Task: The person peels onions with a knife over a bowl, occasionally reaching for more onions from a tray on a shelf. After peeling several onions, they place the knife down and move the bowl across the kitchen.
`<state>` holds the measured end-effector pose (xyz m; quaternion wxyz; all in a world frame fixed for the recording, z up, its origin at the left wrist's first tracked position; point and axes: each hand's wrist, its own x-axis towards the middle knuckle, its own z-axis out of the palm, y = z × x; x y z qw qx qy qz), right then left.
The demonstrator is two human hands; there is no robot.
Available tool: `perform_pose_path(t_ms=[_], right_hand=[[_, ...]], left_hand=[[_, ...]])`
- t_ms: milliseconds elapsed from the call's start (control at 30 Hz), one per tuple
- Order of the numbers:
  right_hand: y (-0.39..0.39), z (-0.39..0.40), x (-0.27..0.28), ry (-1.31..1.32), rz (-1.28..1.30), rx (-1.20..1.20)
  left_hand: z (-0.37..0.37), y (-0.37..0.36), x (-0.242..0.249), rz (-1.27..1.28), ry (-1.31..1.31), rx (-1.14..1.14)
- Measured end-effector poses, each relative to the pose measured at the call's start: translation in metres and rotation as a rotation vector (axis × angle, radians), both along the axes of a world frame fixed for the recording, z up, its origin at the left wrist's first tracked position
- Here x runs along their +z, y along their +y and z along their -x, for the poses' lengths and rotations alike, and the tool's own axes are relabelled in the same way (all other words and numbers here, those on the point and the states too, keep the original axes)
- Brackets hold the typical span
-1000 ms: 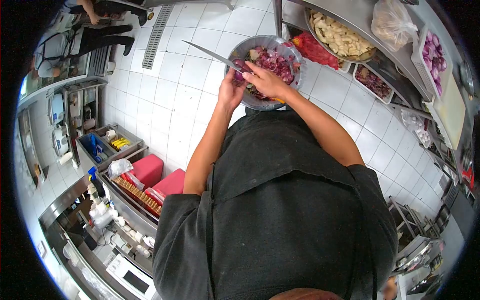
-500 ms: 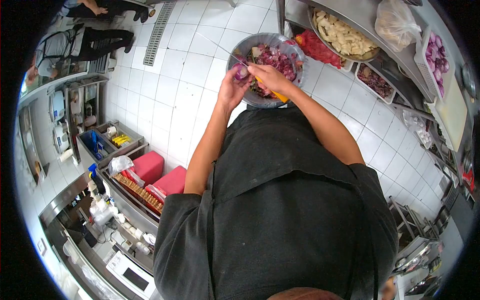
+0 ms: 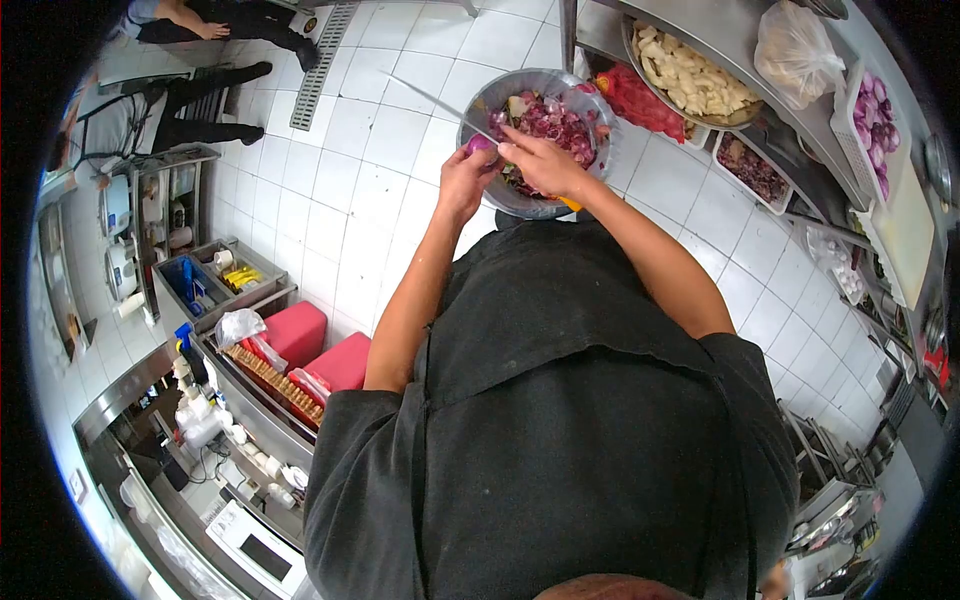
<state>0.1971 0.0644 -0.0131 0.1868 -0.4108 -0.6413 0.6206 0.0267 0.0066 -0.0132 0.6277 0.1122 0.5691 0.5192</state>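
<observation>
Two hands [image 3: 466,184] [image 3: 546,166] curl round onion [image 3: 479,144] (left) and knife [image 3: 440,105] (right) above a white-tiled kitchen floor [image 3: 332,178].

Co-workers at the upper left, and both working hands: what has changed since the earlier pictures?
The upper co-worker in black trousers has stepped toward the slotted metal floor drain; the lower co-worker's legs are wider apart. Left hand still holds the purple onion, right hand the long steel knife.

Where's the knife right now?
In the head view, the knife is in the right hand, its blade reaching past the left rim of the lined bin, beside the onion in the left hand.
</observation>
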Motion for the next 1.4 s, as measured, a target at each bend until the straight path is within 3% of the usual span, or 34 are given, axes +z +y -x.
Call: perform_pose_path(t_ms=[133,200,600,800,933,1033,1167,1400], right_hand=[[-0.012,0.002,0.008,0.029,-0.052,0.036],[-0.015,0.006,-0.002,0.027,-0.209,0.008],[-0.022,0.004,0.029,-0.145,-0.245,0.037],[-0.016,0.006,0.015,0.041,-0.002,-0.006],[-0.011,0.005,0.028,0.215,0.532,-0.073],[0.0,-0.01,0.038,0.224,0.683,-0.058],[0.018,-0.015,0.005,0.222,0.662,-0.063],[0.024,-0.005,-0.009,0.163,0.617,-0.129]], left_hand=[[0.002,-0.002,0.001,0.0,0.025,-0.016],[0.003,-0.004,0.001,-0.009,0.025,-0.02],[0.002,-0.012,-0.001,-0.05,0.097,-0.021],[0.004,-0.015,0.01,-0.05,0.142,-0.101],[0.013,-0.019,0.009,-0.085,0.078,-0.101],[0.023,-0.025,0.015,-0.116,0.034,-0.145],[0.027,-0.02,0.017,-0.209,-0.058,-0.192],[0.032,-0.015,0.0,-0.175,-0.132,-0.038]])
